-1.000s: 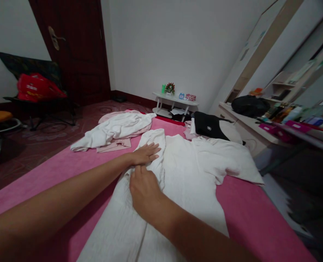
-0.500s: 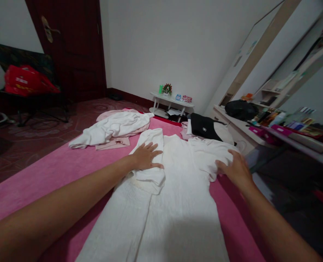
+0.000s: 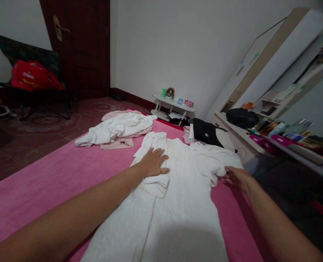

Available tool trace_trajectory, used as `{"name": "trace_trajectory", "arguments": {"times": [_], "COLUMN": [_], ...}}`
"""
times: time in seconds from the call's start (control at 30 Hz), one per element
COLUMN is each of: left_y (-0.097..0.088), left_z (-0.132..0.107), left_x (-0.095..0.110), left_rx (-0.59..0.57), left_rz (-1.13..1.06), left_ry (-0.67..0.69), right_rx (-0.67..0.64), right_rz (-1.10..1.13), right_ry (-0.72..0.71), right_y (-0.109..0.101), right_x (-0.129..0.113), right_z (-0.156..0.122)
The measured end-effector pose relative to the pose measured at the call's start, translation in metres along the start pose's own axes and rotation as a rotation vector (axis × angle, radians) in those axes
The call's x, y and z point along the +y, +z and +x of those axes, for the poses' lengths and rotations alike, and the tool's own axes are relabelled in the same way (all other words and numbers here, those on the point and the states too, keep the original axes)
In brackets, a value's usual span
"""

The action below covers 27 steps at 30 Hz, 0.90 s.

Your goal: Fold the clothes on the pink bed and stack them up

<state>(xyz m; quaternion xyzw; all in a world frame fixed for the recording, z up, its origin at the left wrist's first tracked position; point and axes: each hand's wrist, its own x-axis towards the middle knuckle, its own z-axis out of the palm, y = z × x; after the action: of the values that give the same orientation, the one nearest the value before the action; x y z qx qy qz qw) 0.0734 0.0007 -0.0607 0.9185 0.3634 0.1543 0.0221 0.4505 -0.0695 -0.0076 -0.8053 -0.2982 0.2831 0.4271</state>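
A long white shirt [image 3: 182,207] lies spread on the pink bed cover [image 3: 76,174]. Its left side and sleeve are folded inward over the front. My left hand [image 3: 154,162] rests flat on that folded sleeve, fingers spread. The other sleeve [image 3: 213,160] sticks out to the right, bunched and wrinkled. At its lower edge, my right hand [image 3: 236,176] has its fingers closed on the cloth; some fingertips are hidden.
Beyond the shirt lie a heap of white and pink clothes [image 3: 120,127] and, to the right, a black garment [image 3: 206,131] on a pile. A cluttered dresser [image 3: 232,127] stands along the right side. A small white table [image 3: 175,103] is at the far wall.
My right hand has moved down from the sleeve's end to its lower edge, and its fingers have closed there. My left hand stays flat on the folded sleeve. The view has shifted slightly.
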Motion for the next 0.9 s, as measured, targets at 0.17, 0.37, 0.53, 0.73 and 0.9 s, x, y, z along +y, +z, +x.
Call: {"name": "trace_trajectory", "arguments": {"times": [0.17, 0.37, 0.53, 0.73, 0.9], "left_y": [0.000, -0.009, -0.025, -0.017, -0.011], "left_z": [0.000, -0.001, -0.008, -0.003, 0.001], "left_x": [0.000, 0.002, 0.006, 0.003, 0.002], "left_rx": [0.064, 0.298, 0.682, 0.499, 0.218], "left_rz": [-0.031, -0.269, -0.347, -0.310, -0.327], "left_ry": [0.013, 0.075, 0.052, 0.038, 0.076], "right_rx": [-0.112, 0.104, -0.379, -0.176, -0.351], "right_rz": [-0.197, -0.101, -0.206, -0.787, -1.031], "right_ry": [-0.063, -0.591, -1.170, -0.940, -0.462], "right_y": [0.012, 0.045, 0.069, 0.040, 0.018], "right_x": [-0.023, -0.097, -0.125, -0.047, 0.010], "right_z": [-0.010, -0.057, -0.167, -0.180, -0.181]}}
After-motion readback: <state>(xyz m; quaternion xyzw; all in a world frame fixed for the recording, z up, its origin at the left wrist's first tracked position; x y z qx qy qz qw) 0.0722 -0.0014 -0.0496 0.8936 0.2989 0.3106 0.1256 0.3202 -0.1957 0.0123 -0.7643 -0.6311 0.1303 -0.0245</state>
